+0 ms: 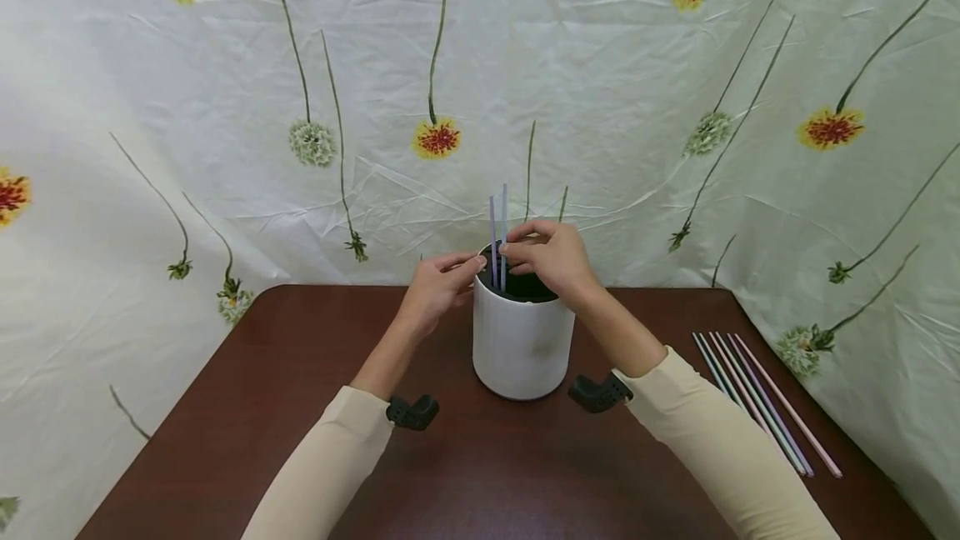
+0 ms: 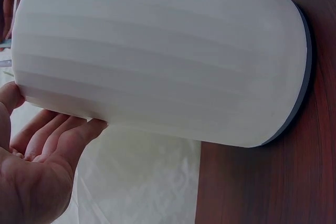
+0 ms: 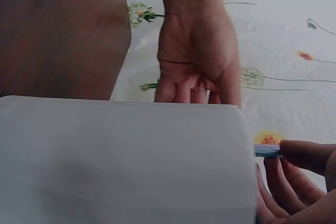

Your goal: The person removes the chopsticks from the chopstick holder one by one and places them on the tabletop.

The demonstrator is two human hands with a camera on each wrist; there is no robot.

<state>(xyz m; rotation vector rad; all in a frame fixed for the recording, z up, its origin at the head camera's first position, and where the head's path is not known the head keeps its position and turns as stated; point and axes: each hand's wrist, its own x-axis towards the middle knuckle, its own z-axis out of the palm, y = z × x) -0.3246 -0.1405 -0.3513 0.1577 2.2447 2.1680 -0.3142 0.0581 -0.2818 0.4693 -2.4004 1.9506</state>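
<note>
Looking near to far across our table:
Near edge: bare dark wood of the table [image 1: 480, 473] lies between our two sleeves, with open room in front of the cup.
Loose straws [image 1: 765, 402]: a bundle of them lies flat on our right, close to the table's right edge and well apart from the cup.
Left side: bare tabletop runs out to the left edge, so we have open room there.
Cup [image 1: 521, 344]: a white cup stands upright at the middle of the table, its dark mouth open upward; in the left wrist view its dark base ring sits flat on the wood.
Left hand [image 1: 438, 290]: our fingers are straight and relaxed, resting against the cup's left side at the rim and gripping nothing.
Right hand [image 1: 551, 257]: it hovers over the cup's mouth, thumb and fingertips pinching a straw.
Pinched straw [image 1: 503, 232]: it stands nearly upright, lower end inside the cup, top well above the rim.
Second straw [image 1: 492, 236]: it stands just beside the first, also in the cup.
Far edge: a flowered cloth [image 1: 600, 65] hangs right behind the table.
</note>
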